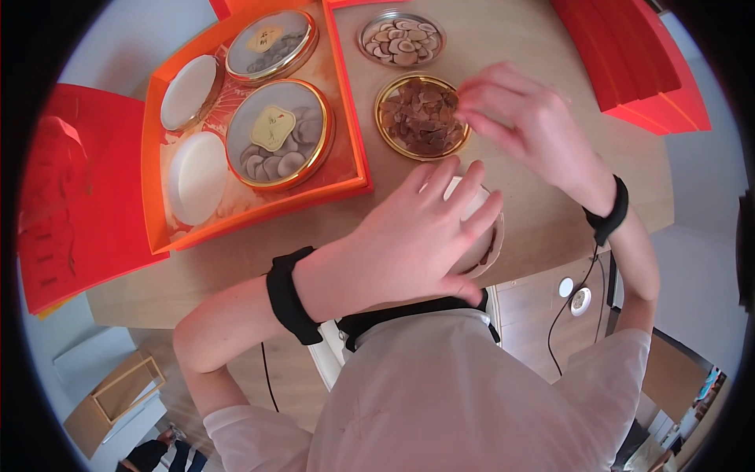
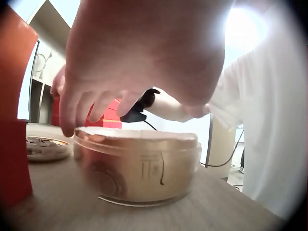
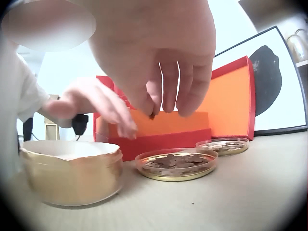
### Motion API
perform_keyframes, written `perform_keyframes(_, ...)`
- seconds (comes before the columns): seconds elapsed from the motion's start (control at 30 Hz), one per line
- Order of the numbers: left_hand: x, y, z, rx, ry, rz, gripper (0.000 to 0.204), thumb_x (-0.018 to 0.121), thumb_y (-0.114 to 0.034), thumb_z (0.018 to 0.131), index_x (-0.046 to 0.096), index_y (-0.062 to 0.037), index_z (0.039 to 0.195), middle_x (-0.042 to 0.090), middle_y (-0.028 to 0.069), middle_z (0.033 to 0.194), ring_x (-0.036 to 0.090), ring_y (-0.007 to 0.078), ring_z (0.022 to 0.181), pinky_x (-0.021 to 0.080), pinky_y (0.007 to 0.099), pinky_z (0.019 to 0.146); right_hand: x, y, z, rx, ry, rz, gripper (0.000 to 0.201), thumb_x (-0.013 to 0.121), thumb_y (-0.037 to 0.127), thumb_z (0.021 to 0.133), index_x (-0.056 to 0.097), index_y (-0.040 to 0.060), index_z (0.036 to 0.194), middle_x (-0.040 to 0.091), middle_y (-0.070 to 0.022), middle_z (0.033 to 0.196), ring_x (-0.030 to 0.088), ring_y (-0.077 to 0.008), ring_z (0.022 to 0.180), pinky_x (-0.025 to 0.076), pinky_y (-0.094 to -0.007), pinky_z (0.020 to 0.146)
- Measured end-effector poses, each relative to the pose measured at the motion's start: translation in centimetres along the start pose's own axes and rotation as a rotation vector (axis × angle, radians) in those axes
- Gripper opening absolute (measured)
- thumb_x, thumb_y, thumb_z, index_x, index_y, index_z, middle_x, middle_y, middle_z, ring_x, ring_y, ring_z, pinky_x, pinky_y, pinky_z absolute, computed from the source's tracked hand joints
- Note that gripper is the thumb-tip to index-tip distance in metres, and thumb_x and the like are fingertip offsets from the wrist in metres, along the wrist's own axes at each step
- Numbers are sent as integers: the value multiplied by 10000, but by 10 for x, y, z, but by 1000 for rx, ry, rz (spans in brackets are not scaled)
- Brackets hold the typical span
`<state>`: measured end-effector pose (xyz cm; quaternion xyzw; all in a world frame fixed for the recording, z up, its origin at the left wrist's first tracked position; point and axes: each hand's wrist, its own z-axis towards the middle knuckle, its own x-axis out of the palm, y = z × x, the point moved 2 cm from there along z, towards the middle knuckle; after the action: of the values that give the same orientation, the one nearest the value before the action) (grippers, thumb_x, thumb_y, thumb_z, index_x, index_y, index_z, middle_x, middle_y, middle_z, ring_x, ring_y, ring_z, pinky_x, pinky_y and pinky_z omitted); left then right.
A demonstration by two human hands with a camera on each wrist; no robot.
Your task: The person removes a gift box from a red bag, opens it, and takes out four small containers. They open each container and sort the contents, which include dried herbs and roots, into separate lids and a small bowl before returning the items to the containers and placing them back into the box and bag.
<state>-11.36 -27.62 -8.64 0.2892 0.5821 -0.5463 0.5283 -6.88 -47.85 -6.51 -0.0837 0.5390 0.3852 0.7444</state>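
My right hand (image 1: 535, 118) hovers at the right edge of a shallow gold-rimmed dish (image 3: 178, 177) of thin dark brown slices (image 1: 417, 118). Thumb and fingertips pinch a small brown piece (image 3: 152, 116) above that dish. My left hand (image 1: 413, 240) reaches over a round clear tub (image 2: 139, 168) lined with gold paper, its fingers spread and the fingertips near the rim. A white paper edge (image 3: 72, 148) tops the lining. Most of the tub's inside is hidden under the left hand in the head view.
Another shallow dish (image 1: 364, 39) holds pale round slices farther back. To the left, an orange-lined gift box (image 1: 358, 149) contains two lidded round tubs and two white round recesses. Red box parts (image 1: 629, 63) stand back right, and a red panel (image 1: 86, 197) lies far left.
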Motion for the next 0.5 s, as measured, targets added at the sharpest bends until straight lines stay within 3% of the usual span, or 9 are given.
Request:
perform_keyframes(0.2,14,4,-5,54,38,140,1057,886,-552,632,484,12,1432,457,255,1400,465,432,1297,427,534,1046,7,-6,10,148,-16,-64,150,673,159,947,672,10,967,689,-134,991,660,-354,929,547,-444,760)
perform_keyframes(0.3,16,2,-3,33,49,-33,1027,907,-489,623,495,-10,1432,464,246,1393,465,425,1293,432,514,1034,4,2,2,152,10,-20,153,693,153,936,679,6,977,697,-142,1015,665,-368,942,552,-448,784)
perform_keyframes(0.37,20,-2,-6,47,5,27,1011,902,-453,591,509,-47,1429,476,245,1366,482,380,1247,451,483,975,2,4,-2,193,50,34,146,704,139,928,687,5,984,701,-145,1024,668,-374,949,557,-443,801)
perform_keyframes(0.5,7,-14,-23,51,-39,-9,1021,873,-458,555,520,-77,1435,482,251,1340,497,358,1186,459,478,914,-2,8,-2,226,62,62,126,716,109,924,699,5,994,708,-127,1041,686,-335,903,575,-398,752)
